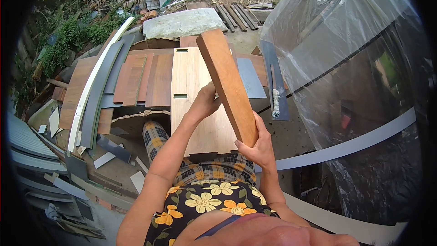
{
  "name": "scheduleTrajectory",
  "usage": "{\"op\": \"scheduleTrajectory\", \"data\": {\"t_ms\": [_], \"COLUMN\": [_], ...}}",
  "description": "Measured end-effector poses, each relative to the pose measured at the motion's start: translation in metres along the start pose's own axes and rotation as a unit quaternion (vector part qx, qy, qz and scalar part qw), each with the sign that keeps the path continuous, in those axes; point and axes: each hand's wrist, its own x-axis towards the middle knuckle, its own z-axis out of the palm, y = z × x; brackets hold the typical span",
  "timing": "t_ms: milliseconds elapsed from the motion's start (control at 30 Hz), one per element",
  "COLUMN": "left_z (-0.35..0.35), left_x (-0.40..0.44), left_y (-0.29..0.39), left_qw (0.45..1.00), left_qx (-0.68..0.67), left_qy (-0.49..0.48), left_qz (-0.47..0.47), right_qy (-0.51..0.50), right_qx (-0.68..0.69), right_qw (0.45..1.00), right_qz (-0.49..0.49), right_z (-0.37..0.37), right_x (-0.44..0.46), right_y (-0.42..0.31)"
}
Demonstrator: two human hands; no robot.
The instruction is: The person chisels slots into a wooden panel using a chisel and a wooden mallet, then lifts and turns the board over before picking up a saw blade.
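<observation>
A thick reddish-brown wooden board (227, 84) is held up at a slant in front of me, its far end toward the upper left. My right hand (259, 146) wraps round its near end, thumb on the near edge. At the board's left side, my left hand (205, 102) closes on it about midway; its fingertips are partly hidden behind the board. Beneath both hands lies a pale wood panel (191, 130) with dark rectangular slots along its left edge, reaching to my lap.
Brown planks (159, 79) and long grey strips (98, 95) lie to the left. On the right stand a grey-blue panel (250, 79), a dark strip with a rope-wrapped tool (275, 102), and plastic sheeting (314, 50). A curved grey strip (350, 148) crosses the lower right. Offcuts (104, 159) litter the ground.
</observation>
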Motion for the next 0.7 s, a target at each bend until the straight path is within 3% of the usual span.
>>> {"op": "scheduleTrajectory", "data": {"t_ms": [133,367,467,500,700], "left_z": [0.003,-0.003,-0.004,-0.003,-0.007], "left_x": [0.003,0.020,0.022,0.025,0.020], "left_y": [-0.002,0.000,0.002,-0.001,0.007], "left_qw": [0.999,0.997,0.999,0.998,0.996], "left_qx": [0.013,0.042,0.029,0.054,0.042], "left_qy": [0.018,-0.015,0.000,-0.002,-0.014], "left_qz": [0.043,-0.059,-0.041,-0.043,-0.076], "right_qy": [0.020,0.045,-0.020,-0.009,-0.027], "right_qx": [0.008,0.037,-0.051,-0.110,-0.044], "right_qw": [1.000,0.997,0.997,0.994,0.998], "right_qz": [-0.004,-0.049,0.054,0.023,0.037], "right_z": [-0.005,-0.017,-0.013,-0.008,-0.008], "right_x": [0.000,0.005,0.014,0.015,0.010], "right_y": [-0.005,-0.021,-0.017,-0.012,-0.008]}}
